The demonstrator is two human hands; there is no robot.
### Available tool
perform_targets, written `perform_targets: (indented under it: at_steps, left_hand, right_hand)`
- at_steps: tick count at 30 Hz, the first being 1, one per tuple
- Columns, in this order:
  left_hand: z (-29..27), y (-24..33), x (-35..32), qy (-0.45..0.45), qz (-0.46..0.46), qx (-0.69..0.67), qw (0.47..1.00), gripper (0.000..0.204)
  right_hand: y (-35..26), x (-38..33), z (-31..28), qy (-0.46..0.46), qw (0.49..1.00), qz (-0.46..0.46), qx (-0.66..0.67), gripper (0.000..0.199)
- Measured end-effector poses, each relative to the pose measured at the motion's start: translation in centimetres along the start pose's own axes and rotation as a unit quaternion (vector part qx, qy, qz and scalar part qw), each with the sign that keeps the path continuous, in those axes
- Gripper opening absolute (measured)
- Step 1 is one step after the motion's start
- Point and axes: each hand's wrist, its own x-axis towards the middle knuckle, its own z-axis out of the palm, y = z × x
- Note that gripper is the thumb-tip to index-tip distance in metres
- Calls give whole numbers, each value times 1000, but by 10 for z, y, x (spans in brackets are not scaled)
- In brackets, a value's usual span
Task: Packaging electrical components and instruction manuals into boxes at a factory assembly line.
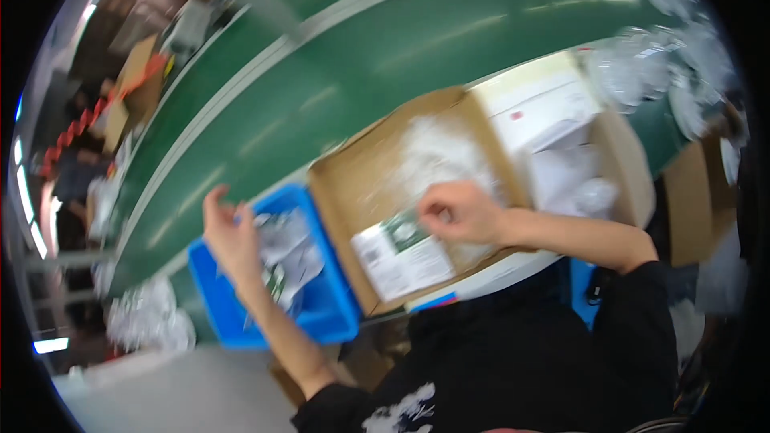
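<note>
I'm watching from afar, and here's the left hand (231, 239), up over the far left part of the blue plastic bin (215, 289), fingers parted and bent, its grip released! Under and beside it I see crumpled clear-and-white packets (290, 242) inside the bin, a touch of green among them.

Over to the right hand (459, 212): it's above the open cardboard box (353, 180), fingers curled in tight toward the thumb. Is there something pinched in there? I cannot tell; the blur hides it. Right by those fingers, at the near side of the box, lies a white-and-green printed packet (411, 269); whether hand and packet touch, I can't make out. Behind the hand, a heap of clear plastic film (441, 148) spreads across the box floor.

The bin sits just beside the box, on the left. To the right of the box I have a white carton (536, 100), and near it, white wrapped pieces (561, 170). Beyond it all sweeps the green conveyor belt (377, 64), with clear plastic containers (630, 72) bunched at the upper right and more clear plastic (150, 317) at the lower left.
</note>
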Motion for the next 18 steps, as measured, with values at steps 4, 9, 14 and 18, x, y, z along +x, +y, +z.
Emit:
perform_targets:
  at_steps: [4,9,14,18]
  left_hand:
    - [-7,2,-18,76,62,54,994,38]
    - [23,47,-42,-59,90,-127,986,24]
    - [39,98,-94,-393,213,-114,887,14]
    - [50,103,-114,-477,265,-30,838,23]
  right_hand:
    - [-12,-2,5,-10,1000,-15,-22,7]
    - [2,-4,3,11,990,-110,-88,13]
    - [6,-8,5,-14,971,-69,-228,15]
    - [15,-3,8,-57,941,-118,-311,12]
